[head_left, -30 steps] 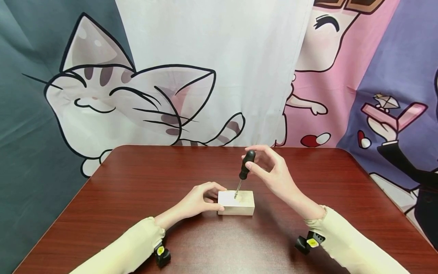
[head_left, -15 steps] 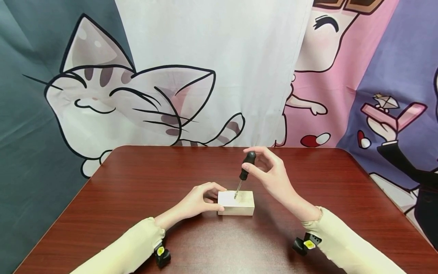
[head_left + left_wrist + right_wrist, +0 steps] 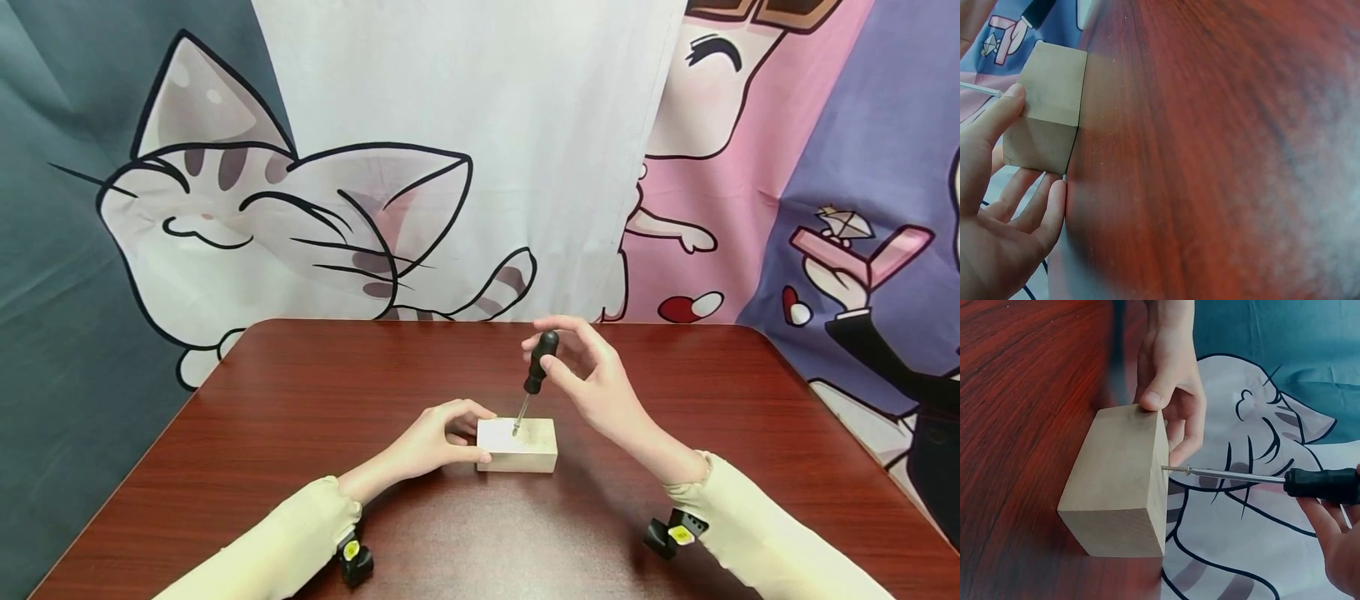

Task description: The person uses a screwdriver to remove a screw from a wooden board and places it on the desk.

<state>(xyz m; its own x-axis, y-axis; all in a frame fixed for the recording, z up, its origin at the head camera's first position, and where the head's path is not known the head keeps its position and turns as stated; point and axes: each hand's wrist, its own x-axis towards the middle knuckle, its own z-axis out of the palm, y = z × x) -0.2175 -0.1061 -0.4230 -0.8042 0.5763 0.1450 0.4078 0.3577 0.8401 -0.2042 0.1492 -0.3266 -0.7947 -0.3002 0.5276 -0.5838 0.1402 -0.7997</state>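
A: "Any readable text?"
B: "None. Can make out just a yellow label (image 3: 351,550) on a black wrist device (image 3: 358,570), lower left of head view; too small to read."
A: "Lower right?"
B: "Likewise: see a second label (image 3: 681,535) on a matching device (image 3: 660,541), illegible."

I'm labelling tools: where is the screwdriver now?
In the head view, the screwdriver slants just right of centre, its handle in the right hand; the right wrist view shows its tip at a small screw on the wooden block.
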